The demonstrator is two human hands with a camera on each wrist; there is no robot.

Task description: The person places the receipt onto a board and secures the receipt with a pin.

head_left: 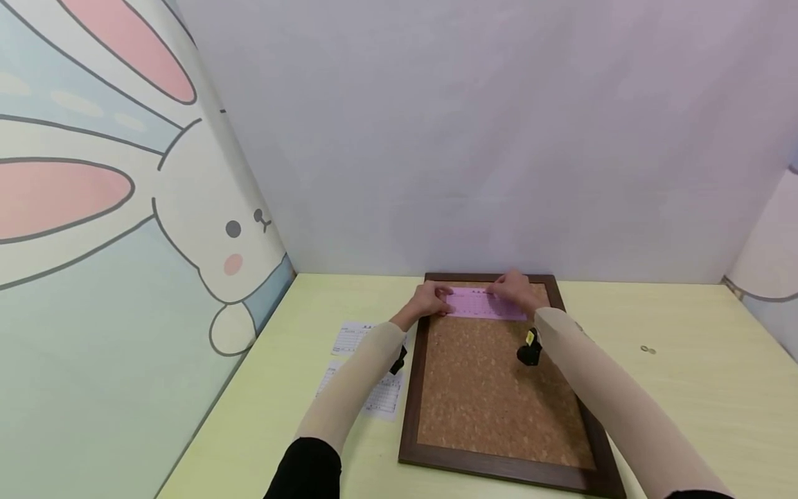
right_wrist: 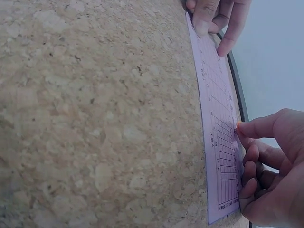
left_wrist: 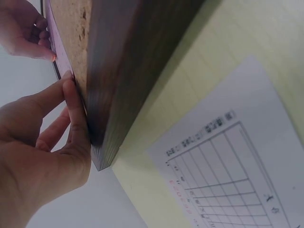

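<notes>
A pink printed form [head_left: 476,303] lies across the top of a cork board [head_left: 499,388] with a dark brown wooden frame [head_left: 408,433]. My left hand [head_left: 430,298] is at the form's left end, its thumb and a finger pressing on the paper, spread apart in the right wrist view. With thumb and forefinger, my right hand [right_wrist: 275,166] pinches a small orange push pin [right_wrist: 239,125] at the form's upper edge. Its other fingers curl above the paper's right part. Most of the pin is hidden by the fingertips.
White printed forms [head_left: 350,337] lie on the pale yellow table [head_left: 249,416] left of the board, partly under my left forearm. Two small rings [head_left: 648,349] rest to the right. A light wall [head_left: 486,138] rises behind the board; a rabbit mural [head_left: 206,229] covers the left wall.
</notes>
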